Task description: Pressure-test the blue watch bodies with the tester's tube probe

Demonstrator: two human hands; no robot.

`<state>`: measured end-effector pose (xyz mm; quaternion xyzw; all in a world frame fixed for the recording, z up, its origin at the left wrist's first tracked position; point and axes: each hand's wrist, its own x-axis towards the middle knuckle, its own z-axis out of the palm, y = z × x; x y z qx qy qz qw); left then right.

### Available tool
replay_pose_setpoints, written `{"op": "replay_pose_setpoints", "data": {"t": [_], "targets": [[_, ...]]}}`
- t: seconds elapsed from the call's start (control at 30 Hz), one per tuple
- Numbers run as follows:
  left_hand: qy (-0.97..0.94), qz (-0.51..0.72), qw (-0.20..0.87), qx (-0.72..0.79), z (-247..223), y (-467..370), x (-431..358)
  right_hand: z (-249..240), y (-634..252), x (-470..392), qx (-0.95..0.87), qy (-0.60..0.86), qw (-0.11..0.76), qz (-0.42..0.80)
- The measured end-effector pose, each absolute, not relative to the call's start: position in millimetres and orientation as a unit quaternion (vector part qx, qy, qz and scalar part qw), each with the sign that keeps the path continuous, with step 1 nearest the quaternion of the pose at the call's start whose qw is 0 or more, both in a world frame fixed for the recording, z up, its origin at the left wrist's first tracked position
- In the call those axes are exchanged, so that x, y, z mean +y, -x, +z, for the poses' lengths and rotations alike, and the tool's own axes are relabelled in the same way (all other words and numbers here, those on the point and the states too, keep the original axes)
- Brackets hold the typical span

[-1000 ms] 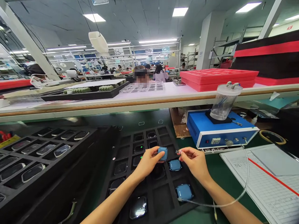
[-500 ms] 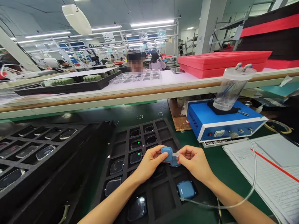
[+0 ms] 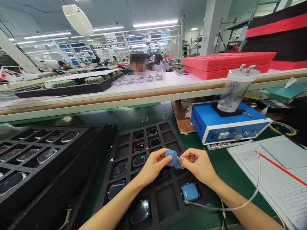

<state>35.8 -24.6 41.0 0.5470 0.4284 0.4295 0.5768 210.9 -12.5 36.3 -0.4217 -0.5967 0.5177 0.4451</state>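
My left hand (image 3: pixel 153 166) grips a blue watch case (image 3: pixel 170 155) between thumb and fingers, its back facing me. Against the right edge of that case, my right hand (image 3: pixel 198 163) pinches a small pale piece (image 3: pixel 179 158) with a red-and-white mark; its exact kind cannot be made out. Just behind lies another blue watch back (image 3: pixel 178 165), partly covered by the hands. Below them is a black foam tray (image 3: pixel 167 199) holding several watch cases. In its lower right pocket, a blue watch body (image 3: pixel 190 191) touches the end of a clear cable (image 3: pixel 216 209).
A second black foam tray (image 3: pixel 69 153) with watches stands left. On the right are a blue box (image 3: pixel 230 124) bearing a clear cup (image 3: pixel 236 92), and paper sheets (image 3: pixel 268 172) with a red pen (image 3: pixel 280 167). A raised shelf (image 3: pixel 144 95) crosses behind, carrying red foam trays (image 3: pixel 223 65).
The hands keep the same grip on the watch case and small piece. The view has shifted very slightly; nothing else has visibly moved.
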Motion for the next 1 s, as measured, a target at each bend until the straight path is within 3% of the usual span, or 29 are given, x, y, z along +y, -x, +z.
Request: {"op": "replay_pose_setpoints", "data": {"t": [0.23, 1.0], "targets": [[-0.547, 0.416, 0.588, 0.427, 44.2, -34.8, -25.1, 36.9, -210.8, -10.0, -0.573, 0.406, 0.439, 0.561], [-0.607, 0.419, 0.512, 0.44, 44.5, -34.4, -29.3, 30.8, -207.7, -14.5, -0.636, 0.457, 0.44, 0.44]]}}
